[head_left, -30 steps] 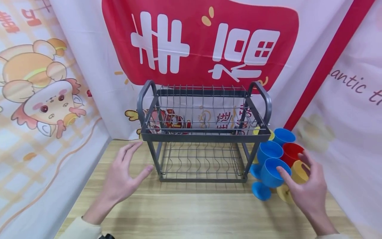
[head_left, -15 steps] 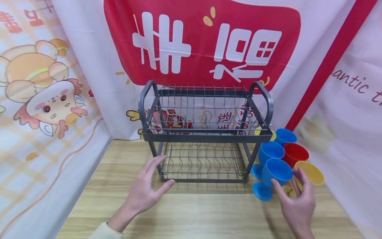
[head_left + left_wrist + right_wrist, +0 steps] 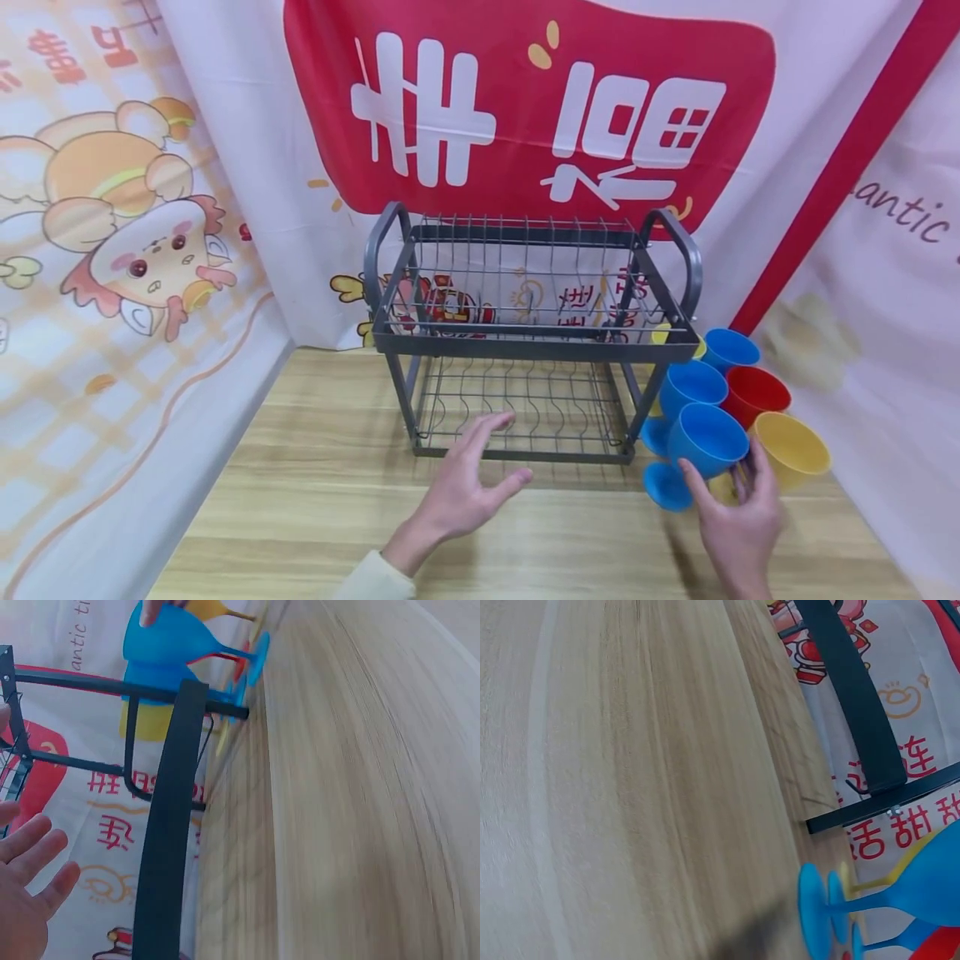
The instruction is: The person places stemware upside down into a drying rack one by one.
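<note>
Hands, two: left hand (image 3: 461, 497), fingers parted, holding nothing, before the dark wire rack (image 3: 517, 346); right hand (image 3: 742, 521), thumb and fingers about the bowl of the near blue goblet (image 3: 708, 437), which stands upright right of the rack, just beside a yellow goblet (image 3: 795, 446). Handling: probably light, stiff, smooth plastic, slightly slippery; best held by bowl or stem. Surface: wood-grain table (image 3: 300, 500). Room: printed cloth (image 3: 247, 100), far, left and right.

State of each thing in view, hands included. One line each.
Left hand: open, holding nothing
Right hand: holding front blue goblet
Front blue goblet: upright, held
Middle blue goblet: upright
Back blue goblet: upright
Red goblet: upright
Front yellow goblet: upright
Back yellow goblet: upright, partly hidden
Rack: standing, unloaded
</note>
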### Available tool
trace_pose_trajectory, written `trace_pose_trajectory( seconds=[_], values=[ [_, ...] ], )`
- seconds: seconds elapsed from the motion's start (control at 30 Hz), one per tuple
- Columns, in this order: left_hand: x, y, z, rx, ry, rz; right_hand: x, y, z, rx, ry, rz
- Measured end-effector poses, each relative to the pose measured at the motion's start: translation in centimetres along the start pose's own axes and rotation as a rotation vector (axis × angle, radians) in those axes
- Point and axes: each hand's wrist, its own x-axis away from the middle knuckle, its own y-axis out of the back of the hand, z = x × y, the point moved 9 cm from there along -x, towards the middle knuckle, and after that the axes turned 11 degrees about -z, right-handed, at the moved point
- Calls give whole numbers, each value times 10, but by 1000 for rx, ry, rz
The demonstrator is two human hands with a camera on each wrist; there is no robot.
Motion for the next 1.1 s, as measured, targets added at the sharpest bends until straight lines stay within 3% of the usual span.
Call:
trace_pose_trajectory(
  seconds=[0.17, 0.33, 0.7, 0.93, 1.03, 1.1],
  values=[
    [1, -26, -4, 52, 3, 26, -3, -14, -18, 18, -113, 115],
    [7, -52, -3, 63, 0, 65, -3, -29, -29, 13, -177, 202],
    [5, -97, -4, 49, 24, 159, -9, -40, -41, -26, -260, 219],
    [-5, -100, -5, 80, 52, 155, -4, -36, -45, -57, -289, 201],
    [-8, -92, -3, 122, 69, 146, 1, -32, -36, -75, -240, 187],
    [-10, -85, 0, 153, 82, 138, 5, -29, -27, -85, -164, 182]
  ],
)
